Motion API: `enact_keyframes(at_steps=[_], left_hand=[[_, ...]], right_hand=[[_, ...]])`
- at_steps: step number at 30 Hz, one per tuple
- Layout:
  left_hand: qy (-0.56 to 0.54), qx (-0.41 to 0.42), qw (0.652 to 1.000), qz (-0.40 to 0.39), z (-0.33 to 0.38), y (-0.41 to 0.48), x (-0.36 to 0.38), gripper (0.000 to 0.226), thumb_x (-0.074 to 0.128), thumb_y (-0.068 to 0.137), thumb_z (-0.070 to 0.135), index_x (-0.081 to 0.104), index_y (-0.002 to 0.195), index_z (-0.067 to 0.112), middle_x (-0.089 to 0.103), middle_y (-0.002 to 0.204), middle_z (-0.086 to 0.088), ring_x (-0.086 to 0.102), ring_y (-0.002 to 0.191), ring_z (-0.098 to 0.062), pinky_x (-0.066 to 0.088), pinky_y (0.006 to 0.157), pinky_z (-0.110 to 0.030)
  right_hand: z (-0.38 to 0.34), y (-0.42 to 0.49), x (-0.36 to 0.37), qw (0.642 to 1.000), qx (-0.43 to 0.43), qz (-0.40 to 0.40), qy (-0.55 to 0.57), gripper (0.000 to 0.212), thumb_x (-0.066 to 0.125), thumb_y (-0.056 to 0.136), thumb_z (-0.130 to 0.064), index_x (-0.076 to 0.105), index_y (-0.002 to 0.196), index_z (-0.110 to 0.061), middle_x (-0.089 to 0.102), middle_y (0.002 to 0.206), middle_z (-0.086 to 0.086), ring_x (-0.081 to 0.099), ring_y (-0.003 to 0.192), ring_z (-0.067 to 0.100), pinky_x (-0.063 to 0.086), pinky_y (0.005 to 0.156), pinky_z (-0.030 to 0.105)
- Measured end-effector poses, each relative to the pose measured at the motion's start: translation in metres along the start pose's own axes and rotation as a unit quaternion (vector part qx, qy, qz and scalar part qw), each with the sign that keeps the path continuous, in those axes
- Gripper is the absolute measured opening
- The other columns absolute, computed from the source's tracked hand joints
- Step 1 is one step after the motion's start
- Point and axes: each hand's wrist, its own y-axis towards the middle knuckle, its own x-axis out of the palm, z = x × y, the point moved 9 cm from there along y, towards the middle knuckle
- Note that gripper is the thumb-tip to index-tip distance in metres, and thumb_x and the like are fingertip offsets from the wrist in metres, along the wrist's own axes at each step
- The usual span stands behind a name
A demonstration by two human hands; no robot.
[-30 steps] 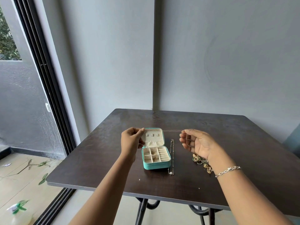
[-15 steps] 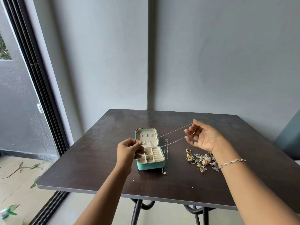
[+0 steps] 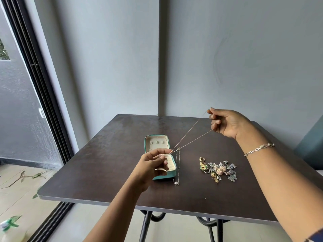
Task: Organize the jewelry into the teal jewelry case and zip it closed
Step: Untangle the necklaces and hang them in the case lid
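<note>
The teal jewelry case (image 3: pixel 157 139) lies open on the dark table, its cream lid flat behind the tray. A thin chain necklace (image 3: pixel 190 136) is stretched taut in two strands between my hands. My left hand (image 3: pixel 151 165) pinches one end just above the case and covers part of the tray. My right hand (image 3: pixel 225 123) holds the other end raised at the back right. A second beaded chain (image 3: pixel 178 165) with a pearl end lies along the case's right side. A heap of rings and earrings (image 3: pixel 218 170) sits right of it.
The dark square table (image 3: pixel 108 165) stands against a grey wall corner. A sliding glass door frame (image 3: pixel 43 102) runs down the left, with tiled floor and leaves beyond. A bracelet (image 3: pixel 258 148) is on my right wrist. A teal chair edge (image 3: pixel 312 144) shows at far right.
My right hand has risen and moved back and to the right, pulling the thin chain longer and tauter. My left hand stayed over the case. The head view has shifted slightly.
</note>
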Motion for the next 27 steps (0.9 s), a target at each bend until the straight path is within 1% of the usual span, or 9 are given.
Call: enact_keyframes(at_steps=[4,7,11,13,16,19,23,25,27], left_hand=[[-0.043,-0.035,0.997,-0.058,-0.005,-0.005,0.017,0.03,0.037,0.093,0.0,0.06,0.1,0.018,0.049,0.062,0.002,0.05,0.055,-0.012,0.039,0.055,-0.024],[-0.081,-0.056,0.992,-0.081,-0.006,-0.007,0.027,0.029,0.034,0.092,0.002,0.06,0.092,0.015,0.045,0.062,0.001,0.048,0.055,-0.013,0.039,0.054,-0.024],[-0.142,-0.072,0.982,-0.102,-0.006,-0.007,0.039,0.019,0.047,0.083,0.017,0.064,0.076,0.014,0.042,0.062,0.001,0.043,0.052,-0.012,0.038,0.046,-0.021],[-0.153,-0.066,0.981,-0.103,-0.006,-0.007,0.042,0.016,0.052,0.084,0.023,0.063,0.075,0.015,0.047,0.061,0.002,0.045,0.051,-0.011,0.038,0.045,-0.02],[-0.157,-0.049,0.985,-0.053,-0.011,-0.005,0.038,0.006,0.056,0.08,0.018,0.059,0.08,0.013,0.062,0.066,0.0,0.054,0.052,-0.009,0.041,0.045,-0.018],[-0.216,-0.04,0.975,0.02,-0.02,-0.004,0.033,0.01,0.058,0.075,0.014,0.066,0.076,0.01,0.069,0.079,-0.004,0.06,0.055,-0.008,0.047,0.048,-0.018],[-0.281,-0.033,0.955,0.09,-0.03,-0.008,0.03,0.011,0.053,0.085,0.002,0.064,0.084,0.002,0.066,0.063,-0.001,0.056,0.044,-0.006,0.048,0.043,-0.015],[-0.259,-0.022,0.957,0.127,-0.032,-0.011,0.027,0.01,0.053,0.086,-0.002,0.062,0.086,0.001,0.064,0.056,-0.003,0.054,0.041,-0.007,0.047,0.041,-0.016],[-0.201,0.021,0.964,0.17,-0.029,-0.016,0.021,0.012,0.054,0.085,-0.007,0.056,0.082,0.004,0.061,0.052,-0.005,0.051,0.038,-0.01,0.043,0.038,-0.017]], right_hand=[[-0.022,-0.004,0.016,0.997,-0.036,-0.024,-0.063,0.018,0.05,0.091,-0.014,0.056,0.075,-0.009,0.046,0.053,-0.004,0.029,0.032,0.002,0.026,0.036,0.011],[-0.038,-0.009,0.031,0.992,-0.058,-0.041,-0.104,0.017,0.051,0.091,-0.014,0.056,0.076,-0.008,0.044,0.055,-0.003,0.028,0.033,0.002,0.023,0.036,0.012],[-0.057,-0.016,0.044,0.983,-0.095,-0.044,-0.153,0.014,0.053,0.09,-0.013,0.058,0.078,-0.007,0.044,0.058,-0.001,0.028,0.035,0.004,0.023,0.037,0.012],[-0.064,-0.018,0.047,0.977,-0.11,-0.037,-0.176,0.014,0.054,0.089,-0.012,0.059,0.078,-0.006,0.043,0.06,0.0,0.029,0.036,0.004,0.024,0.038,0.012],[-0.069,-0.018,0.047,0.974,-0.12,-0.029,-0.193,0.013,0.055,0.089,-0.01,0.059,0.077,-0.004,0.043,0.062,0.003,0.031,0.037,0.005,0.027,0.039,0.013],[-0.068,-0.015,0.044,0.971,-0.112,-0.021,-0.211,0.013,0.057,0.088,-0.009,0.059,0.076,-0.003,0.042,0.062,0.003,0.032,0.037,0.005,0.028,0.039,0.014],[-0.059,-0.009,0.04,0.972,-0.093,-0.016,-0.217,0.014,0.057,0.087,-0.008,0.059,0.075,-0.002,0.042,0.062,0.003,0.033,0.036,0.005,0.029,0.038,0.014],[-0.053,-0.005,0.037,0.973,-0.077,-0.016,-0.217,0.014,0.057,0.087,-0.008,0.059,0.074,-0.002,0.044,0.062,0.004,0.034,0.037,0.005,0.031,0.038,0.014],[-0.047,0.0,0.033,0.974,-0.059,-0.014,-0.219,0.013,0.058,0.087,-0.008,0.059,0.075,-0.002,0.045,0.063,0.004,0.036,0.037,0.005,0.033,0.038,0.014]])
